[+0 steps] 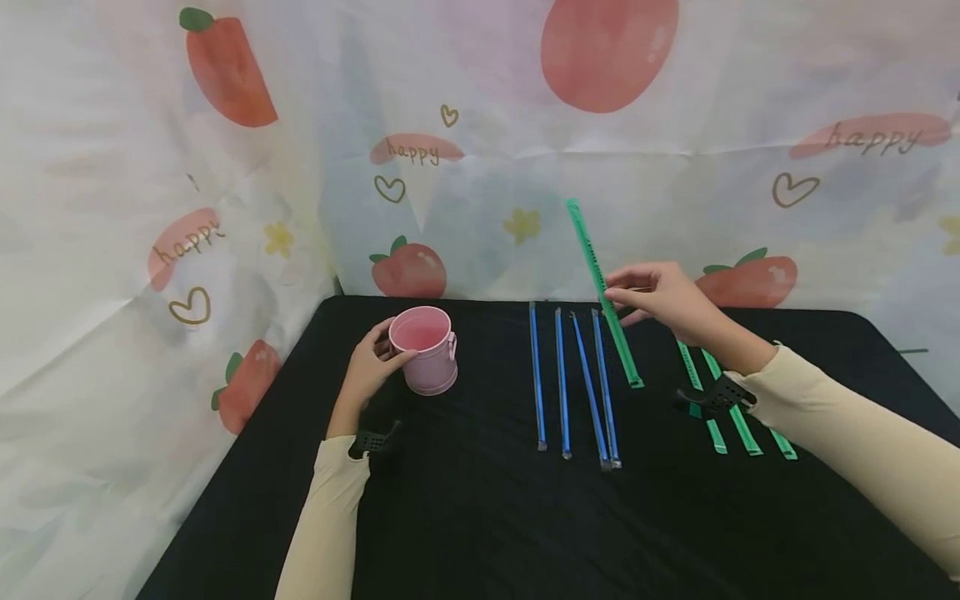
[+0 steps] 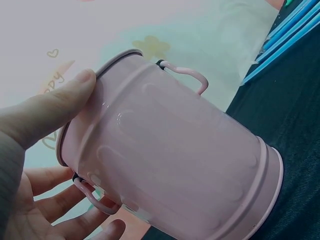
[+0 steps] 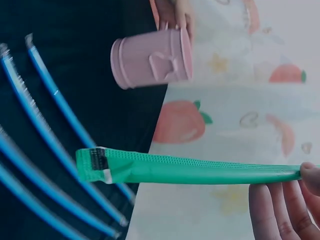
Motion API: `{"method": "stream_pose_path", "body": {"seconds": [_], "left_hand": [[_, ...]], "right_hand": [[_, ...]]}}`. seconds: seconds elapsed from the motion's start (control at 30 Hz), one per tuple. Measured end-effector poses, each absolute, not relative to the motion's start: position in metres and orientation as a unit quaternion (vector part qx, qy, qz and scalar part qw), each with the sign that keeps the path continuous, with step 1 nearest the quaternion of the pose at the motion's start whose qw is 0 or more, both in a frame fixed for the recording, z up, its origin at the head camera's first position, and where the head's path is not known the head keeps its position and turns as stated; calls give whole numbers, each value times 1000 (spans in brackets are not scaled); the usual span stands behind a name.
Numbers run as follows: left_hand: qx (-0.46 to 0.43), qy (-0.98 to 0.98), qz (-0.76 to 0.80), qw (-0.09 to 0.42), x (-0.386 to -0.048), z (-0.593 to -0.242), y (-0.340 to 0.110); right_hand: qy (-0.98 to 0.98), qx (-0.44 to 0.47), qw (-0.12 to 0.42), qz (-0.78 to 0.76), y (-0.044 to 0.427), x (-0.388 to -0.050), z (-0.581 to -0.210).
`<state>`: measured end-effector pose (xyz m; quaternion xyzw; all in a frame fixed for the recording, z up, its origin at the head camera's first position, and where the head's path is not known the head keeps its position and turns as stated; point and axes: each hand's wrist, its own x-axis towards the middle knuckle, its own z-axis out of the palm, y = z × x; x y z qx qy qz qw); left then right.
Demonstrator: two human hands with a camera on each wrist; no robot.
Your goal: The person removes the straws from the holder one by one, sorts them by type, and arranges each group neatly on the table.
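My left hand (image 1: 367, 364) grips the rim of a small pink metal bucket (image 1: 431, 367), with the thumb over the rim and the fingers near one side handle (image 2: 97, 200). The bucket looks upright at the left of the black table. My right hand (image 1: 663, 300) pinches a long green wrapped straw (image 1: 588, 250) between thumb and fingers. This straw is held up in the air, tilted, to the right of several blue wrapped straws (image 1: 562, 383). In the right wrist view its near end (image 3: 90, 165) shows a crimped seal and a dark printed patch.
Several more green wrapped straws (image 1: 742, 429) lie side by side on the black tablecloth (image 1: 480, 517), partly hidden by my right wrist and sleeve. A printed fabric backdrop (image 1: 495, 92) hangs behind the table and along its left side.
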<state>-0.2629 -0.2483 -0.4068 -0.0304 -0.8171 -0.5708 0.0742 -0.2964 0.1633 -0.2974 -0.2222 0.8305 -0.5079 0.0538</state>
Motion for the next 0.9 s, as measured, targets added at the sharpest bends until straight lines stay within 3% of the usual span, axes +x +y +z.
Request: {"method": "stream_pose_path", "body": {"seconds": [0.27, 0.57, 0.9], "left_hand": [[-33, -823, -562, 74, -250, -389, -239], [-35, -820, -565, 84, -267, -418, -250], [-38, -826, -555, 90, -266, -417, -253]], "right_hand": [[858, -171, 36, -483, 214, -291, -312], [861, -123, 49, -491, 280, -290, -338], [863, -62, 81, -495, 339, -291, -363]]}}
